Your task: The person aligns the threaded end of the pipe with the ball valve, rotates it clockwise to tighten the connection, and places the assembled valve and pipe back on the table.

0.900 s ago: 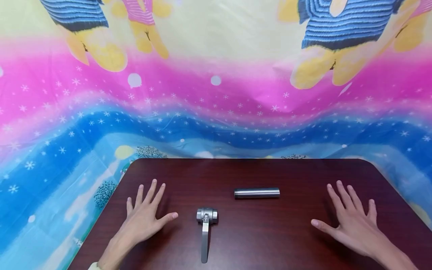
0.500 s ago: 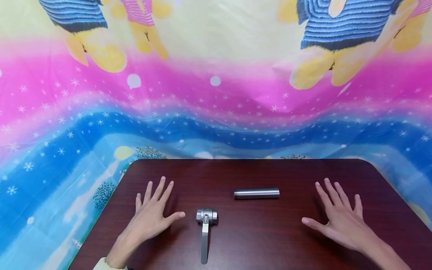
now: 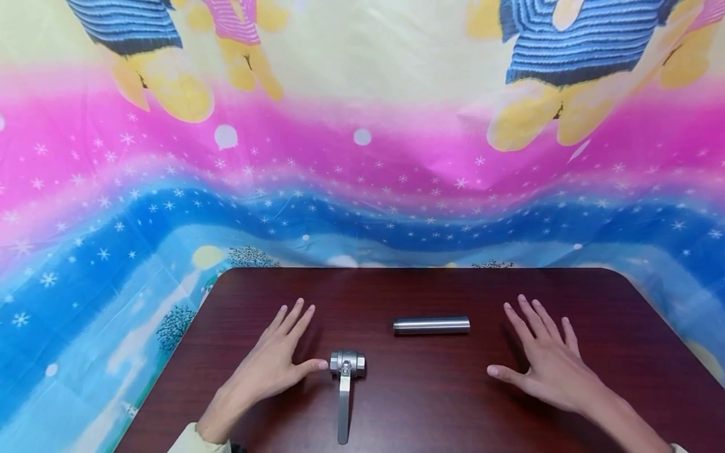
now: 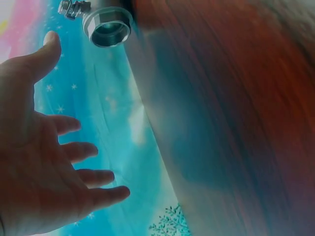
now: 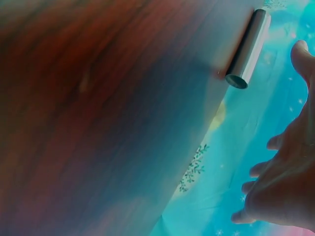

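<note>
Ball valve (image 3: pixel 347 357) lies left of centre on the table (image 3: pixel 442 402), its lever (image 3: pixel 343 409) pointing to the near side, which seems to leave its left and right ports (image 4: pixel 109 35) unobstructed. Your left hand (image 3: pixel 272 362) is just left of it, fingers spread, holding nothing. The metal tube (image 3: pixel 432 325) lies on its side, farther back and to the right, so one end faces your right hand (image 3: pixel 549 371), its fingers likewise spread, near the tube but gripping nothing.

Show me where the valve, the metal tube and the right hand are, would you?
Valve (image 3: pixel 344 385): head view, on its lever near the body.
Metal tube (image 3: pixel 432 325): head view, midway along its side.
Right hand (image 3: pixel 550 371): head view, on its back.
</note>
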Motion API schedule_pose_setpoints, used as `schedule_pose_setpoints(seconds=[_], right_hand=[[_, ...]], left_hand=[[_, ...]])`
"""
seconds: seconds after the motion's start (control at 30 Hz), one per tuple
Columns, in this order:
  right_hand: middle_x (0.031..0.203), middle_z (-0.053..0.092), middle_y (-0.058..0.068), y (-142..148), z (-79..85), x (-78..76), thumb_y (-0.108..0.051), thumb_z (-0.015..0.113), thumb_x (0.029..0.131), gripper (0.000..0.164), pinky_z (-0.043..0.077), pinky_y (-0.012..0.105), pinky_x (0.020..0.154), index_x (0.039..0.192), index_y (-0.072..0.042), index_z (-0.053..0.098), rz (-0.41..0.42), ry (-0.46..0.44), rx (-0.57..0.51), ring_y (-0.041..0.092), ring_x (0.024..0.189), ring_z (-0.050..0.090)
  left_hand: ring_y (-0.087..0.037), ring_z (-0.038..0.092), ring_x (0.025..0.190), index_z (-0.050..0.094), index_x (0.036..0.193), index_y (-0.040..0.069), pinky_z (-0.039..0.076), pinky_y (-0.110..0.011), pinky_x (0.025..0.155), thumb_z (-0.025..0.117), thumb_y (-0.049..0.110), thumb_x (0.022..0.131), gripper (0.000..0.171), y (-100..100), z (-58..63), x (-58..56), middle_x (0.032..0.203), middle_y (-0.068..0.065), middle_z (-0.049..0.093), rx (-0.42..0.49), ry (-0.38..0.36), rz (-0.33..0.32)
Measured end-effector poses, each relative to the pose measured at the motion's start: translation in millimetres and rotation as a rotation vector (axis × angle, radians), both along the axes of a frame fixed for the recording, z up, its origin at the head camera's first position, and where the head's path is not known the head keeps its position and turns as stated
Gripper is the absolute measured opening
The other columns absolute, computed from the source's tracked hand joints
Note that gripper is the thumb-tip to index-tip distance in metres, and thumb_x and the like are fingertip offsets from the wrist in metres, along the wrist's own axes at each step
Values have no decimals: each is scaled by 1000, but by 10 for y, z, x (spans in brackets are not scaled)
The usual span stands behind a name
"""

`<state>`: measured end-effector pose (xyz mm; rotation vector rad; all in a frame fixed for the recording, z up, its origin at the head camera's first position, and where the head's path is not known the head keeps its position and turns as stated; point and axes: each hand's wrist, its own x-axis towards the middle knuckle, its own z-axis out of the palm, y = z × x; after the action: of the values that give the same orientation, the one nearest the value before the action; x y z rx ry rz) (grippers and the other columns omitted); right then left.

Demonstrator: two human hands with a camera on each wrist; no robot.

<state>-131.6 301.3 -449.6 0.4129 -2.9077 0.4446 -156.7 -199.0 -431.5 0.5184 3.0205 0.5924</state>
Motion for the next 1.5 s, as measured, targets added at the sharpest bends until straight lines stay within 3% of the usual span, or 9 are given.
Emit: schedule_pose_setpoints(seconds=[0.33, 0.57, 0.83, 1.27, 1.5], right_hand=[[179, 15, 20, -148, 9, -83, -62, 81, 87, 117, -1, 76, 128, 174, -17, 16, 70, -4, -51, 46, 165, 11], [177, 24, 21, -248, 11, -177, -64, 79, 89, 111, 22, 76, 123, 172, -16, 24, 128, -44, -74, 48, 162, 21], [172, 35, 21, -357, 4, -285, -56, 78, 93, 95, 44, 68, 115, 166, -9, 39, 185, -69, -58, 47, 155, 37], [166, 46, 18, -485, -19, -517, -33, 82, 95, 79, 50, 65, 110, 162, -11, 47, 234, -153, -103, 44, 147, 51], [165, 48, 18, -540, 0, -587, -31, 82, 96, 77, 49, 65, 112, 161, -9, 48, 243, -178, -116, 44, 147, 52]], left_hand=[[-42, 27, 164, 33, 170, 20, 38, -62, 124, 82, 52, 91, 98, 134, -18, -22, 179, -9, 27, 74, -54, -95], [-38, 44, 155, 41, 166, 14, 47, -58, 118, 85, 39, 92, 90, 182, -52, -25, 174, -12, 37, 79, -69, -173], [-34, 60, 143, 58, 153, 5, 53, -54, 112, 86, 20, 91, 69, 270, -102, -47, 157, -16, 60, 98, -36, -279], [-15, 73, 112, 74, 134, 7, 61, -32, 90, 82, 7, 92, 43, 398, -159, -75, 126, -5, 78, 137, -47, -292], [-18, 74, 113, 75, 131, 6, 62, -36, 94, 80, 6, 92, 39, 420, -160, -116, 122, -6, 79, 145, -26, -270]])
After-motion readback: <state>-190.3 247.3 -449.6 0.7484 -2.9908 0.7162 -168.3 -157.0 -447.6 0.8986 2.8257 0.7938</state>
